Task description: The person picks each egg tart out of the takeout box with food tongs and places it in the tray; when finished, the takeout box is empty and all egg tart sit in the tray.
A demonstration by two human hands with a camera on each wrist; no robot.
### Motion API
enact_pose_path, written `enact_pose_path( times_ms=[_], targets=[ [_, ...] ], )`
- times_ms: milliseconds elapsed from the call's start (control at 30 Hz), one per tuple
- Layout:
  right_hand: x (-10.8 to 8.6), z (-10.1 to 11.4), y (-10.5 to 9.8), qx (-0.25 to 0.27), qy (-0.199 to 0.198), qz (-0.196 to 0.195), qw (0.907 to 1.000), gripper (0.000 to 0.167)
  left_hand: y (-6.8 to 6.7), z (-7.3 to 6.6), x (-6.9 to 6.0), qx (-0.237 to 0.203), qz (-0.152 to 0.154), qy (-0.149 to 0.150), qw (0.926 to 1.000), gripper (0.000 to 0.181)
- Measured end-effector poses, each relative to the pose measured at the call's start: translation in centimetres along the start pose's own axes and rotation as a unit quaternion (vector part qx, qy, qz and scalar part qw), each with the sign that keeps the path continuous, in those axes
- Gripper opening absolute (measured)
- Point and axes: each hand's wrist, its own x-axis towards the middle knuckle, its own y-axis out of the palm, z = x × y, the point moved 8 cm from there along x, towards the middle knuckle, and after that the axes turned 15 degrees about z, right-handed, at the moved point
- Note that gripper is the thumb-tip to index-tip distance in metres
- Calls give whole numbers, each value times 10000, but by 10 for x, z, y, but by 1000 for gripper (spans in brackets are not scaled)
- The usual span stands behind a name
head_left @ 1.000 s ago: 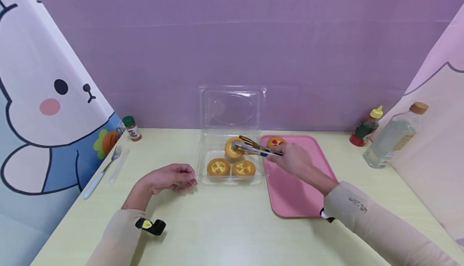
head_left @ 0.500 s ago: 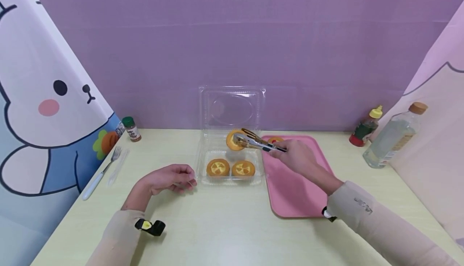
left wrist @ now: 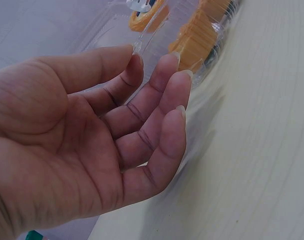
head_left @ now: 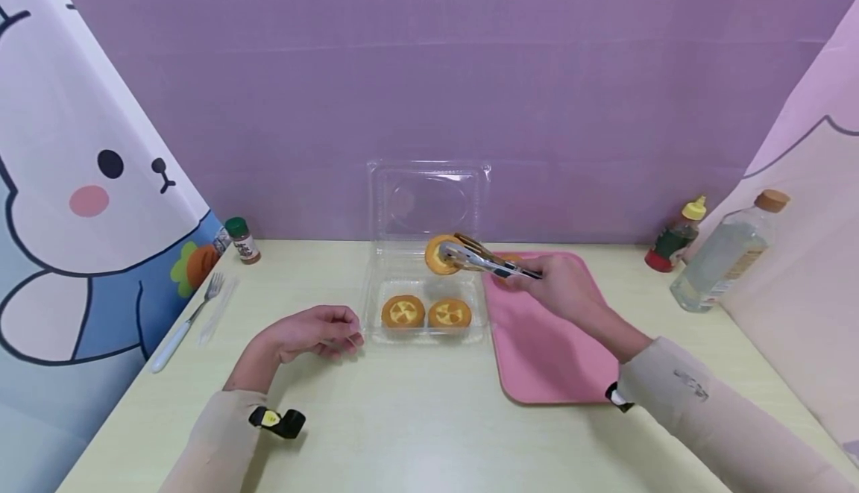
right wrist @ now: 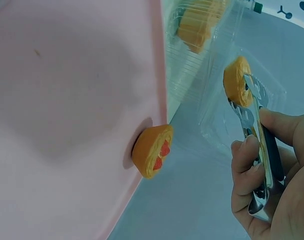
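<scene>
My right hand (head_left: 564, 289) grips metal tongs (head_left: 490, 262), whose tips hold a round yellow-filled tart (head_left: 436, 254). That tart hangs above the back part of a clear plastic clamshell box (head_left: 429, 338), near its upright lid. Two more tarts, one on the left (head_left: 403, 312) and one on the right (head_left: 450, 314), sit in the box's front part. At the box's left front edge, my left hand (head_left: 312, 331) pinches the plastic rim between thumb and index finger. A tart with red topping (right wrist: 152, 151) sits on a pink tray (head_left: 546, 362), partly hidden behind the tongs in the head view.
Left on the table lie a fork (head_left: 184, 329) and a thin clear wrapped item (head_left: 218, 312), with a green-capped spice jar (head_left: 243, 241) behind them. On the right stand a yellow-capped sauce bottle (head_left: 675, 236) and a cork-topped clear bottle (head_left: 725, 258). A purple wall (head_left: 429, 68) rises behind.
The tongs have lifted the tart out of the back of the box, moving it up and slightly right. My left hand stays at the box's edge.
</scene>
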Motion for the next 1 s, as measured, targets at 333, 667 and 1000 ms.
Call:
enact_pose_path(
  times_ms=[333,667,1000],
  targets=[
    [-6,-7,-5,300,334,289,9986,39,1,-1,0,-6,34,20,10000,25],
    [-17,-14,-17,295,357,285,9985,42,0,-1,0,-34,5,-55,10000,23],
    [-29,-26,-29,445,391,282,9978,42,0,-2,0,0,41,-47,10000,25]
  ],
)
